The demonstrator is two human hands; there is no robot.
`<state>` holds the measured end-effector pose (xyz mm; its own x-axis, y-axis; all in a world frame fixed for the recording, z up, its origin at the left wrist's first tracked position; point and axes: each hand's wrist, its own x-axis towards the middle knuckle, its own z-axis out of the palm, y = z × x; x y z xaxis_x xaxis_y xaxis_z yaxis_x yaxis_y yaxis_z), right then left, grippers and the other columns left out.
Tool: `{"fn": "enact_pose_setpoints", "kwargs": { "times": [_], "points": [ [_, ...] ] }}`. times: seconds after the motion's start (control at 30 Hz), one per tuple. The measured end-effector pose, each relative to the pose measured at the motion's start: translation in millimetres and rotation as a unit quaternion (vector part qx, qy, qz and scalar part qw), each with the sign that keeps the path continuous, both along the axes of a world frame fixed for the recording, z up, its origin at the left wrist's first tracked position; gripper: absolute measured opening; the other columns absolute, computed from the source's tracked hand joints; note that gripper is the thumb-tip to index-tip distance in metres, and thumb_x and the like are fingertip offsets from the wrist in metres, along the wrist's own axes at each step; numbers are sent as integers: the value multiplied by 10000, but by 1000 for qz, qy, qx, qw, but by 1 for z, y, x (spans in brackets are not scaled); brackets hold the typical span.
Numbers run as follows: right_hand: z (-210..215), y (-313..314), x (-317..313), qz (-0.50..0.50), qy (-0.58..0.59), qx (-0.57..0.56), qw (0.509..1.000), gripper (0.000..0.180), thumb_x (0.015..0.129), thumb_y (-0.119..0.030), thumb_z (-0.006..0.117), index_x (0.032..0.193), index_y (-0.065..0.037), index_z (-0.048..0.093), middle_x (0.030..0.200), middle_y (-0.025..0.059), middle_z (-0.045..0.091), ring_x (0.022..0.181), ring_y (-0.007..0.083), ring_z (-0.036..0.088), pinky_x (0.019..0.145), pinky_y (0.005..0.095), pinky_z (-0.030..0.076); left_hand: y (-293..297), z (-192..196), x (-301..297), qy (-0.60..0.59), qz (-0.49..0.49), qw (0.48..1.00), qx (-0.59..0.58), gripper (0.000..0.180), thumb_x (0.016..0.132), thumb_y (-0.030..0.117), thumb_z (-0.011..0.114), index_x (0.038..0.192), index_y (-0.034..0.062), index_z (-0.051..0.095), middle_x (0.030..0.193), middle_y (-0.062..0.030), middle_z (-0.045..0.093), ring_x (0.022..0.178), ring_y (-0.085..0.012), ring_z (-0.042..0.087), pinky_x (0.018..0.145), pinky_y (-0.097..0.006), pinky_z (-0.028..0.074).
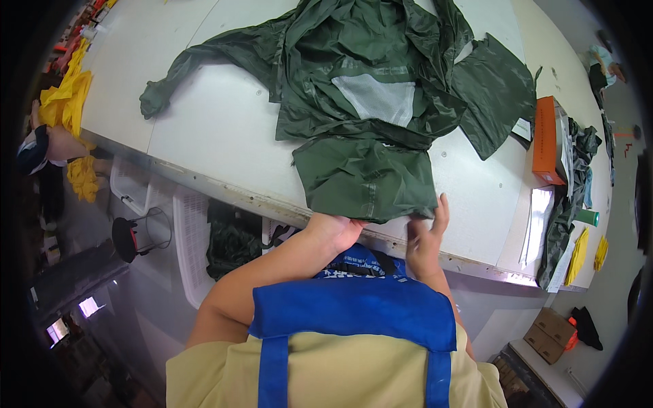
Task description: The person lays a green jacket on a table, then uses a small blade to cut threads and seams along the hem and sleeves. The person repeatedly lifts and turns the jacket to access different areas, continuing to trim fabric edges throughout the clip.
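A dark green rain jacket point(354, 47) lies spread on a white table, a pale mesh panel point(381, 98) showing in its middle. Its near flap, which looks like the hood point(367, 177), reaches the table's front edge. My left hand point(338, 231) is tucked beneath that flap's near edge, its fingers mostly hidden by the cloth. Beside the flap's right corner is my right hand point(426, 241), fingers stretched and apart, partly blurred, with nothing seen in them. One sleeve point(204, 61) stretches out to the left. A separate-looking green panel point(496, 95) with a white label lies at the right.
An orange box point(547, 139) stands on the table's right side, near dark green cloth point(561, 231) and papers point(537, 221). Below the table edge is a white plastic crate point(187, 245) beside dark green fabric. At far left, another person's arm point(64, 144) is near yellow cloth point(68, 102).
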<state>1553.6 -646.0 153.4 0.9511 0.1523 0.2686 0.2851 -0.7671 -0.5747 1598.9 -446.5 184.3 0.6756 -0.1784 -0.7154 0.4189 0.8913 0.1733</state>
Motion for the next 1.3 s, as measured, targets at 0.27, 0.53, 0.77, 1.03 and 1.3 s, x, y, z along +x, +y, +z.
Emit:
{"fn": "enact_pose_setpoints", "kwargs": {
  "times": [0.27,0.53,0.77,1.03,1.3],
  "points": [
    [24,-113,30,-51,160,191,967,155,777,110,456,770,9,574,796,56,524,785,142,488,720,247,386,77,-52,-47,-100,-547,767,321,572,862,158,644,1336,0,365,1075,-120,566,796,-174,606,519,-278,490],
    [-6,-123,49,-99,298,309,898,188,805,97,414,857,-54,515,844,-1,454,817,76,413,742,205,322,122,-101,-22,-404,-223,389,797,338,792,130,702,1073,22,548,906,-154,594,847,-368,583,807,-421,483],
    [-30,-119,91,-47,0,-122,991,197,765,57,563,942,-11,614,1014,165,615,990,366,556,870,428,442,128,-93,-10,-271,-443,524,675,148,914,181,576,926,34,561,858,-179,648,819,-387,606,701,-440,475],
    [-2,33,44,150,90,-93,980,495,724,-56,644,1211,-66,558,1150,135,559,1171,325,479,1058,507,271,119,-94,1,-390,-346,492,697,150,936,152,534,892,10,554,769,-181,568,733,-364,553,649,-392,439],
    [-52,-11,-7,311,344,-15,886,168,771,-33,603,936,-55,614,873,111,578,833,321,578,820,406,456,150,-118,-6,-368,-374,431,734,190,917,165,542,817,9,583,823,-173,554,804,-356,524,717,-420,435]
  ]
}}
